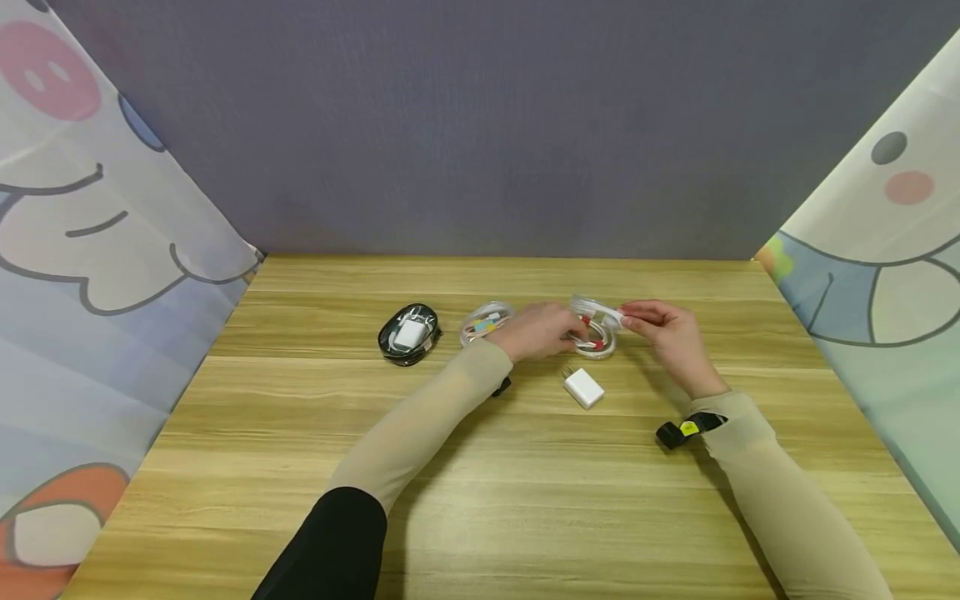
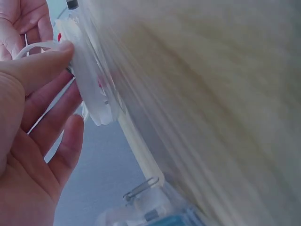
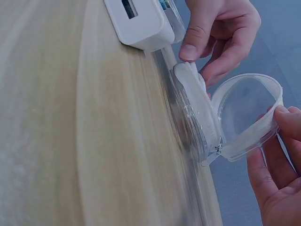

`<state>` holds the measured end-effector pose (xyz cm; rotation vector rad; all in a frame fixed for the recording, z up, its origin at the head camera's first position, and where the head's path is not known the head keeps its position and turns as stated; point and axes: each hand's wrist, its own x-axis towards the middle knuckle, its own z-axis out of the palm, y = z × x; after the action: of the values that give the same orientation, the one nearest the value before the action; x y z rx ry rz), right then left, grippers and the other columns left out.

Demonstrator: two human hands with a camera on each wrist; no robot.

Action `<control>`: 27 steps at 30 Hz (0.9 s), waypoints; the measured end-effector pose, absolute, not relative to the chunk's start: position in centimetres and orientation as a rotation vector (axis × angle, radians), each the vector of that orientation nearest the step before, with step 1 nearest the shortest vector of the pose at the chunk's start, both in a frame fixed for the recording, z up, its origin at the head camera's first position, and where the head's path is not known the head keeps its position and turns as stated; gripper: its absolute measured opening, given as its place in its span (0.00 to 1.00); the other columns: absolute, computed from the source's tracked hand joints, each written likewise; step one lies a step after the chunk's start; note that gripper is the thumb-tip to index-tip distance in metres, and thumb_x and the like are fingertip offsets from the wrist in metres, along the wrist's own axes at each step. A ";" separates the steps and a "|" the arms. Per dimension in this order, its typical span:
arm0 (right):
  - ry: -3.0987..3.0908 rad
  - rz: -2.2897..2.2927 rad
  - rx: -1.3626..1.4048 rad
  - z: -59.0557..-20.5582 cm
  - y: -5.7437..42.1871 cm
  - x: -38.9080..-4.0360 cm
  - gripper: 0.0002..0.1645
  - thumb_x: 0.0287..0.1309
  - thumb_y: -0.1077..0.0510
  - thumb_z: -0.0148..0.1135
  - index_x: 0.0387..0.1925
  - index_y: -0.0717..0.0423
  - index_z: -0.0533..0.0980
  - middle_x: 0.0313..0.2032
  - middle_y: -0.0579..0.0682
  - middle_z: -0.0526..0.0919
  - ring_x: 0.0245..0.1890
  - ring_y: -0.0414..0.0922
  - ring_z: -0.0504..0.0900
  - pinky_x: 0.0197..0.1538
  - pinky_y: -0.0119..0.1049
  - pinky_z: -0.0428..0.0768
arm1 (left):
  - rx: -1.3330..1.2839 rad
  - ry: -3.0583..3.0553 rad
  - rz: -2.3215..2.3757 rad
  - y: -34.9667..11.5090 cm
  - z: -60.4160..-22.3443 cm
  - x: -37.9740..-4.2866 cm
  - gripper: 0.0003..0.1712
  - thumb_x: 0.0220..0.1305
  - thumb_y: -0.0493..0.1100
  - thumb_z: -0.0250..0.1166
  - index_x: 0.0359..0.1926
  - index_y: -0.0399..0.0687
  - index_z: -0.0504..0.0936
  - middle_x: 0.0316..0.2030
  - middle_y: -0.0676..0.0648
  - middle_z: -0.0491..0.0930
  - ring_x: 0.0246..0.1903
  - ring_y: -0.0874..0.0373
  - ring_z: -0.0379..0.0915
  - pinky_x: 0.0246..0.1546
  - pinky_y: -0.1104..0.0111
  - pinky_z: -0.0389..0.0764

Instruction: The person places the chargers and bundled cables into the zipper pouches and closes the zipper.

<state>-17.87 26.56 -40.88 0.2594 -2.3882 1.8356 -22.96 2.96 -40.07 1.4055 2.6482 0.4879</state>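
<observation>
A small round clear zip case (image 1: 597, 343) with a white zipper band lies on the wooden table, its clear lid (image 3: 249, 115) lifted. Inside it a coiled white cable with red parts shows in the head view. My left hand (image 1: 536, 332) pinches the white rim of the case's lower half between thumb and fingers, at its left side. On the other side my right hand (image 1: 667, 337) holds the edge of the raised lid between thumb and fingertips. The zipper pull (image 3: 210, 159) hangs where lid and base meet. A white charger plug (image 1: 583, 388) lies just in front of the case.
Left of my left hand lies another clear round case (image 1: 480, 321) with a cable and coloured pieces. Farther left is a black-rimmed case (image 1: 408, 333) containing a white charger. A grey panel (image 1: 480, 133) stands along the table's back edge, with printed cloths at both sides.
</observation>
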 end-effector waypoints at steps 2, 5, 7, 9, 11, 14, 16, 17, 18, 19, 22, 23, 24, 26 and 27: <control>-2.379 1.847 0.259 -40.8 26.5 -17.8 0.18 0.64 0.70 0.62 0.53 0.76 0.76 0.39 0.38 0.88 0.42 0.31 0.84 0.47 0.23 0.79 | 1.371 2.636 0.548 2.9 -40.1 -23.0 0.09 0.67 0.45 0.67 0.46 0.58 0.89 0.44 0.61 0.84 0.41 0.71 0.76 0.44 0.74 0.75; -2.369 1.873 0.268 -40.7 26.5 -17.8 0.18 0.64 0.69 0.62 0.53 0.75 0.76 0.39 0.38 0.88 0.42 0.32 0.84 0.47 0.24 0.79 | 1.333 2.619 0.619 2.9 -40.0 -22.9 0.08 0.67 0.45 0.67 0.45 0.59 0.89 0.43 0.62 0.84 0.39 0.71 0.76 0.43 0.74 0.75; -2.346 1.921 0.273 -40.7 26.4 -17.8 0.16 0.64 0.69 0.62 0.52 0.73 0.78 0.39 0.39 0.88 0.42 0.34 0.85 0.47 0.24 0.79 | 1.327 2.610 0.631 3.0 -39.8 -22.9 0.08 0.67 0.45 0.67 0.45 0.59 0.90 0.42 0.62 0.85 0.38 0.71 0.76 0.42 0.74 0.75; -2.324 1.975 0.279 -40.7 26.4 -17.8 0.14 0.64 0.69 0.62 0.51 0.68 0.79 0.39 0.40 0.88 0.42 0.35 0.85 0.46 0.24 0.80 | 1.343 2.608 0.599 3.1 -39.8 -22.9 0.08 0.67 0.44 0.67 0.44 0.60 0.90 0.42 0.62 0.85 0.39 0.71 0.76 0.43 0.75 0.75; -2.301 2.024 0.276 -40.7 26.4 -17.8 0.13 0.64 0.70 0.62 0.49 0.63 0.81 0.39 0.41 0.88 0.42 0.35 0.85 0.46 0.24 0.80 | 1.359 2.612 0.559 3.2 -39.8 -22.9 0.08 0.68 0.44 0.67 0.43 0.61 0.90 0.41 0.63 0.85 0.40 0.71 0.76 0.44 0.74 0.75; -2.285 2.059 0.261 -40.5 26.3 -17.7 0.13 0.64 0.70 0.62 0.48 0.59 0.82 0.39 0.41 0.88 0.42 0.34 0.85 0.45 0.24 0.80 | 1.387 2.616 0.512 3.4 -39.9 -23.0 0.07 0.68 0.44 0.67 0.42 0.61 0.90 0.41 0.63 0.84 0.40 0.71 0.76 0.45 0.75 0.75; -2.282 2.062 0.256 -40.4 26.2 -17.7 0.12 0.64 0.69 0.63 0.48 0.59 0.81 0.38 0.40 0.88 0.42 0.34 0.85 0.45 0.24 0.80 | 1.382 2.606 0.517 3.4 -40.0 -23.1 0.07 0.68 0.44 0.67 0.42 0.60 0.89 0.40 0.63 0.84 0.40 0.71 0.75 0.45 0.75 0.75; -2.279 2.063 0.255 -40.4 26.2 -17.8 0.12 0.64 0.69 0.63 0.48 0.59 0.81 0.39 0.40 0.88 0.42 0.34 0.85 0.45 0.24 0.80 | 1.383 2.596 0.529 3.3 -40.1 -23.1 0.07 0.68 0.44 0.67 0.43 0.59 0.89 0.40 0.63 0.84 0.40 0.71 0.75 0.45 0.75 0.75; -2.276 2.064 0.256 -40.4 26.2 -17.8 0.12 0.64 0.69 0.63 0.48 0.59 0.81 0.39 0.41 0.88 0.42 0.35 0.85 0.46 0.24 0.80 | 1.381 2.582 0.545 3.2 -40.1 -23.1 0.07 0.68 0.44 0.67 0.43 0.59 0.89 0.40 0.62 0.84 0.40 0.71 0.76 0.45 0.76 0.74; -2.271 2.066 0.259 -40.4 26.2 -17.8 0.12 0.64 0.69 0.63 0.48 0.59 0.81 0.39 0.41 0.88 0.42 0.35 0.85 0.46 0.24 0.80 | 1.378 2.566 0.568 3.1 -40.2 -23.1 0.07 0.68 0.44 0.67 0.44 0.58 0.89 0.41 0.62 0.84 0.40 0.72 0.76 0.46 0.76 0.74; -2.260 2.065 0.271 -40.5 26.4 -17.8 0.12 0.63 0.69 0.63 0.48 0.60 0.82 0.39 0.41 0.88 0.43 0.35 0.85 0.46 0.24 0.79 | 1.369 2.501 0.662 2.7 -40.2 -23.2 0.08 0.68 0.43 0.66 0.46 0.57 0.88 0.42 0.63 0.83 0.43 0.72 0.75 0.48 0.78 0.73; -2.260 2.061 0.273 -40.5 26.4 -17.8 0.12 0.63 0.69 0.63 0.48 0.60 0.82 0.39 0.41 0.88 0.43 0.35 0.85 0.46 0.24 0.79 | 1.376 2.481 0.697 2.5 -40.1 -23.2 0.09 0.68 0.43 0.66 0.47 0.56 0.88 0.43 0.62 0.83 0.44 0.72 0.75 0.48 0.78 0.73; -2.261 2.055 0.277 -40.5 26.4 -17.8 0.12 0.63 0.69 0.63 0.48 0.60 0.82 0.39 0.41 0.88 0.43 0.35 0.85 0.46 0.24 0.79 | 1.376 2.460 0.731 2.4 -40.1 -23.1 0.09 0.69 0.43 0.66 0.47 0.55 0.88 0.43 0.62 0.83 0.44 0.72 0.75 0.48 0.78 0.73; -2.264 2.047 0.280 -40.6 26.5 -17.8 0.12 0.63 0.69 0.63 0.48 0.60 0.82 0.39 0.41 0.88 0.43 0.35 0.85 0.47 0.24 0.79 | 1.375 2.415 0.801 2.0 -39.9 -23.0 0.09 0.68 0.42 0.66 0.47 0.54 0.88 0.44 0.62 0.83 0.45 0.72 0.75 0.48 0.77 0.73; -2.264 2.046 0.282 -40.6 26.5 -17.8 0.12 0.63 0.69 0.64 0.48 0.60 0.82 0.39 0.41 0.88 0.43 0.35 0.85 0.47 0.24 0.79 | 1.377 2.395 0.830 1.9 -39.9 -22.9 0.09 0.68 0.42 0.67 0.47 0.53 0.88 0.43 0.62 0.83 0.45 0.71 0.75 0.48 0.77 0.74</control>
<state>-17.83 26.49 -40.58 0.2822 -2.2636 2.0461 -22.90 1.87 -39.89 1.3765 2.3949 0.8298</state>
